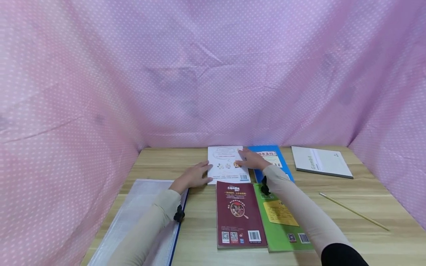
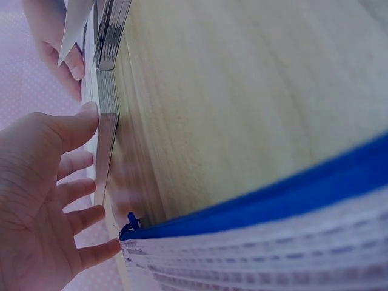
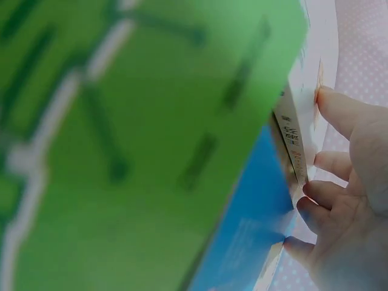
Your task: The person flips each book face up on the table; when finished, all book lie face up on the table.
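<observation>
A white book [image 1: 226, 175] with small cartoon figures lies at the back middle of the table, between both hands. My left hand [image 1: 193, 176] touches its left edge, fingers spread and fairly straight; in the left wrist view the thumb meets the page block. My right hand [image 1: 253, 159] rests at the right edge, thumb on the cover and fingers along the spine, as the right wrist view shows. Under the right hand and wrist lies a blue book [image 1: 266, 148], partly hidden. In front are a dark red book [image 1: 237, 223] and a green book [image 1: 276, 236], side by side.
A whitish mesh zip pouch [image 1: 124, 214] with a blue edge lies at the left under the left forearm. A pale pad marked Gambit [image 1: 327, 162] sits at the back right, with a thin stick [image 1: 354, 211] nearer. Pink dotted cloth [image 1: 213, 92] encloses the table.
</observation>
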{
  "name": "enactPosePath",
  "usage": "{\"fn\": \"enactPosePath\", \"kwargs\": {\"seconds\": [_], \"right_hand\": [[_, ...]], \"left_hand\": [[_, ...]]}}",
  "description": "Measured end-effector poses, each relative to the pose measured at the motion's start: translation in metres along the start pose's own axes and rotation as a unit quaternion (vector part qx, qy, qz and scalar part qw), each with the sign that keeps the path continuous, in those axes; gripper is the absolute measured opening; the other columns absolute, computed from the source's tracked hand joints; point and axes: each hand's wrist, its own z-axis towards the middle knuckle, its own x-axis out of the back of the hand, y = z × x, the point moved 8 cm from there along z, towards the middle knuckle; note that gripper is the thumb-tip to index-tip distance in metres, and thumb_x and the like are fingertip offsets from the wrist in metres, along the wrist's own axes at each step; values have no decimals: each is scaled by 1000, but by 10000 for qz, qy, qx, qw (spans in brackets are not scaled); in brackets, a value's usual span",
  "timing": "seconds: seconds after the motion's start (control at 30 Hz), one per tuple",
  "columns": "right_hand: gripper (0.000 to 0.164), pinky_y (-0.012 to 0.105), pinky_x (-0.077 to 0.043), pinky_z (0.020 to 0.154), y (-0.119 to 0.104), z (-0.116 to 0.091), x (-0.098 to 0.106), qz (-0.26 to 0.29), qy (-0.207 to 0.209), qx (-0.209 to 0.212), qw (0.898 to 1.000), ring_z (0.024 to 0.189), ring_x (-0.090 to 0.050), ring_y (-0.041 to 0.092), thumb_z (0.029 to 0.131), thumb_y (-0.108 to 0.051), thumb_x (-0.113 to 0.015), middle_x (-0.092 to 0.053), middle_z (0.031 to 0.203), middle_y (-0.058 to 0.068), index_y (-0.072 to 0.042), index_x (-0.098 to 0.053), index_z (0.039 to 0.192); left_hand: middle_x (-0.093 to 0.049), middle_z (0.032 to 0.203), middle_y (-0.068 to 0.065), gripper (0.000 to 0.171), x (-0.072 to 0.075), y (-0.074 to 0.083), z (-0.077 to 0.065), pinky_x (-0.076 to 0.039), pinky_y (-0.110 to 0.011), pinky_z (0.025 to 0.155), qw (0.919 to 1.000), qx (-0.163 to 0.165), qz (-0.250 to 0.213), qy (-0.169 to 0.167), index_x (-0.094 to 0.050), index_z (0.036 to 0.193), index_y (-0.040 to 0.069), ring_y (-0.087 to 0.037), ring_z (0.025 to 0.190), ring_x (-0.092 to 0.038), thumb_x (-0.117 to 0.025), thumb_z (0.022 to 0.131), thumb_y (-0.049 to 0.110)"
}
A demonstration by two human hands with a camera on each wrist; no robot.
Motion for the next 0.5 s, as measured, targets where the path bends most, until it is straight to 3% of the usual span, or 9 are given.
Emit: {"fn": "enactPosePath", "kwargs": {"seconds": [0.17,0.2,0.27,0.3,0.37,0.4,0.43,0.5], "right_hand": [[73,61,-41,113,2,6,2,534,25,22,9986,145,-36,49,103,-36,-60,-11,167,30,0,-30,159],[69,57,-47,107,4,8,3,644,40,30,9979,136,-46,48,102,-35,-62,-25,162,32,3,-37,155],[58,44,-52,87,8,12,4,848,65,35,9964,105,-59,39,100,-33,-66,-53,133,31,7,-50,138],[51,38,-48,76,9,14,5,889,84,58,9960,87,-57,33,99,-32,-68,-57,112,26,9,-53,126],[48,34,-35,66,12,17,6,962,42,85,9953,70,-39,25,98,-30,-70,-45,86,18,11,-49,110],[48,35,-33,66,12,18,7,993,30,108,9950,70,-35,24,97,-30,-71,-44,86,18,11,-48,109],[49,35,-39,68,13,18,9,1014,26,97,9948,73,-43,25,96,-29,-72,-52,93,21,11,-51,114],[57,41,-51,82,13,18,11,1074,-13,51,9942,95,-58,33,95,-28,-73,-57,123,30,8,-51,133]], "left_hand": [[-35,164,-16,66,2,1,-1,-31,-53,124,9996,-83,227,138,-40,157,10,-35,152,-33,-59,102,42],[-36,163,-16,65,2,2,-1,-32,-53,124,9995,-99,250,156,-41,156,9,-35,151,-34,-59,102,42],[-38,162,-16,65,2,2,-2,-33,-52,123,9995,-105,245,153,-42,155,9,-35,150,-36,-60,102,41],[-38,162,-16,65,2,3,-2,-33,-52,123,9995,-108,236,152,-43,155,8,-36,150,-36,-60,102,41],[-39,161,-16,67,3,3,-3,-33,-51,123,9997,-90,193,109,-44,154,7,-35,150,-37,-62,100,42],[-39,161,-15,69,3,3,-4,-33,-51,123,9998,-65,170,81,-44,154,7,-35,150,-37,-64,99,43],[-39,162,-15,72,3,3,-4,-32,-50,124,9999,-36,130,38,-43,155,8,-34,150,-36,-66,98,45],[-38,163,-13,79,3,2,-4,-31,-49,124,10000,43,27,-44,-42,155,8,-33,151,-35,-70,94,48]]}}
